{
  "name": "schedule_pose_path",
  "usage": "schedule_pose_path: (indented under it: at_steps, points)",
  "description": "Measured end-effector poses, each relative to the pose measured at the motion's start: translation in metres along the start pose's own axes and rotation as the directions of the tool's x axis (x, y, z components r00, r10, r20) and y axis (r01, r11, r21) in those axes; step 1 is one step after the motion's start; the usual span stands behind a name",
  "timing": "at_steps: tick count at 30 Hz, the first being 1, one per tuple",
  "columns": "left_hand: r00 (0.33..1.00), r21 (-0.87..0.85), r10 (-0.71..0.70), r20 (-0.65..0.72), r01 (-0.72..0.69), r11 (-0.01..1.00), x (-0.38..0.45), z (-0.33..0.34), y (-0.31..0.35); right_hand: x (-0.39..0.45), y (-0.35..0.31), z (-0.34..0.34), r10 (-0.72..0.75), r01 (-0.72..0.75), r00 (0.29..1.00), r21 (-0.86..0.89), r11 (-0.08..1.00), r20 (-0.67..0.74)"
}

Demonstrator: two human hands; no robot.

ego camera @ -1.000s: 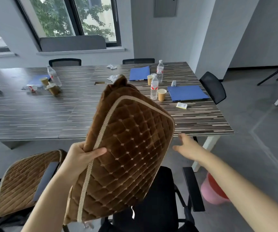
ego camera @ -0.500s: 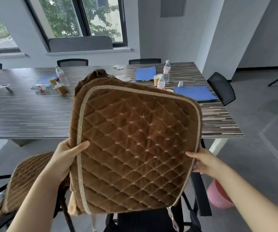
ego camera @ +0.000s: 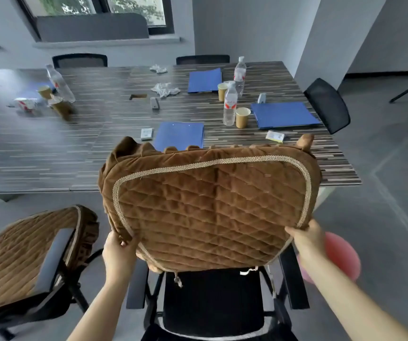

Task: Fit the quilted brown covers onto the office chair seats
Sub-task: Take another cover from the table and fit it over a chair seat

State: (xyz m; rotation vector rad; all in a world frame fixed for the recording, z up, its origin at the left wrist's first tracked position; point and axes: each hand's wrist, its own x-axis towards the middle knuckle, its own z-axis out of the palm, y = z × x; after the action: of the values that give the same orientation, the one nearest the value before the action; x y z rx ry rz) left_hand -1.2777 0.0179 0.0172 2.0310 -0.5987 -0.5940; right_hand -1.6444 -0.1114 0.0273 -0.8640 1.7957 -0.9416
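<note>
I hold a quilted brown cover (ego camera: 208,205) with a tan braid border, spread wide and tilted nearly flat above a black office chair (ego camera: 210,299). My left hand (ego camera: 118,252) grips its near left corner, and my right hand (ego camera: 306,238) grips its near right corner. The cover hides most of the chair's seat; the black near part and both armrests show below it. A white tie cord hangs from the cover's near edge. To the left, a second chair (ego camera: 26,257) wears a matching brown cover.
A long striped conference table (ego camera: 75,153) stands right behind the chair, carrying blue folders (ego camera: 179,135), water bottles (ego camera: 230,107) and paper cups. A pink bin (ego camera: 340,257) sits on the floor at the right. More black chairs (ego camera: 327,104) ring the table.
My right hand came in and took the cover's right corner. The cover swung from upright to nearly flat and sank toward the black chair's seat.
</note>
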Motion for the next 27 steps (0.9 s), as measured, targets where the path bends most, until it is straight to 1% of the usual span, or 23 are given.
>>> schedule_pose_path:
  at_steps: [1,3,6,8,10,12,14,18,24,27]
  points:
    - [1.0,-0.015,-0.006,-0.013,0.006,1.0,0.002,0.008,0.0,0.001,0.002,0.002,-0.024,0.024,0.999,0.011,1.0,-0.038]
    - [0.999,-0.019,-0.04,-0.026,0.04,0.999,0.011,0.032,-0.023,0.013,0.024,0.011,-0.033,0.031,0.995,-0.027,0.999,-0.097]
    - [0.997,-0.007,-0.071,0.013,0.071,0.997,0.021,0.064,-0.064,0.031,0.065,0.025,-0.041,0.029,0.992,-0.102,0.994,-0.123]
    - [0.995,0.024,-0.098,0.009,0.098,0.995,0.019,0.077,-0.092,0.039,0.091,0.031,-0.068,0.04,0.988,-0.198,0.979,-0.138]
    - [0.993,0.043,-0.12,0.004,0.12,0.992,0.016,0.087,-0.119,0.043,0.116,0.036,-0.122,0.078,0.983,-0.296,0.952,-0.134]
    - [0.987,0.073,-0.159,-0.018,0.16,0.984,0.014,0.096,-0.144,0.045,0.141,0.042,-0.164,0.123,0.982,-0.354,0.927,-0.09]
    - [0.982,0.119,-0.183,-0.047,0.187,0.975,0.013,0.104,-0.166,0.048,0.167,0.048,-0.162,0.131,0.986,-0.391,0.911,-0.046]
    - [0.986,0.162,-0.14,-0.092,0.153,0.975,0.01,0.122,-0.195,0.056,0.205,0.061,-0.212,0.178,0.977,-0.45,0.875,-0.025]
    - [0.999,0.216,-0.033,-0.04,0.041,0.976,0.025,0.153,-0.217,0.08,0.243,0.086,-0.246,0.209,0.969,-0.567,0.797,0.012]
    - [1.0,0.298,0.017,-0.004,-0.015,0.955,0.035,0.168,-0.228,0.1,0.261,0.097,-0.266,0.241,0.962,-0.662,0.71,0.064]
